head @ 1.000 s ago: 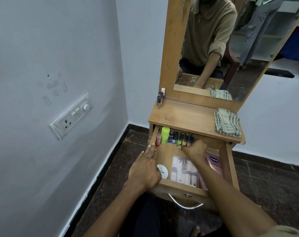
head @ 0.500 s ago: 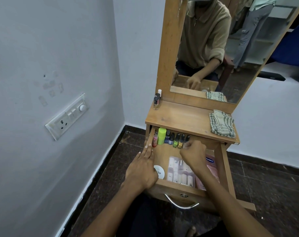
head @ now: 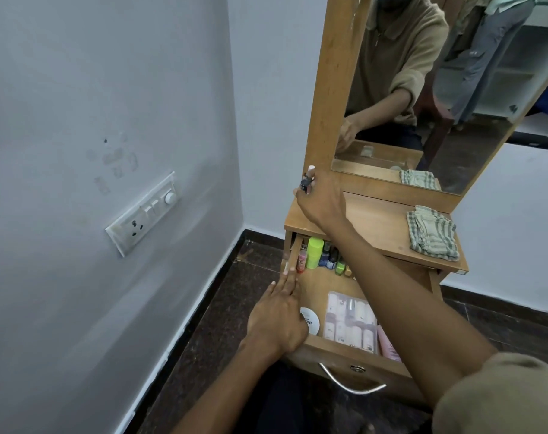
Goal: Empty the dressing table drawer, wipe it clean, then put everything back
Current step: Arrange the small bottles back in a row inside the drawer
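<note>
**Emptying has only begun; most things are in the drawer**

Your right hand (head: 321,203) is up on the dressing table top (head: 373,220), at its back left corner, next to a few small bottles (head: 307,182) that stand against the mirror frame (head: 338,89); the fingers curl toward them, but you cannot tell from this view if they pinch a bottle or only touch one; the hand hides that part. Your left hand (head: 277,321) lies flat with straight fingers on the left wall of the open drawer (head: 354,355), near the front; it holds nothing.

The drawer is pulled out and far from empty; at the back stands a row of little bottles, with a bright green container (head: 315,252) and a pink tube (head: 302,260) at the left end; in the middle lies a clear pack of small tubes (head: 351,321), beside it a round white jar (head: 310,321), and a pink item (head: 387,344) at the front right, partly under your arm.

The checked cloth (head: 430,233) waits folded on the right side of the table top, well apart from your hand; I judge that wiping is not started. So: step 1 is in its early part; wiping and the putting back are both left to do.
</note>
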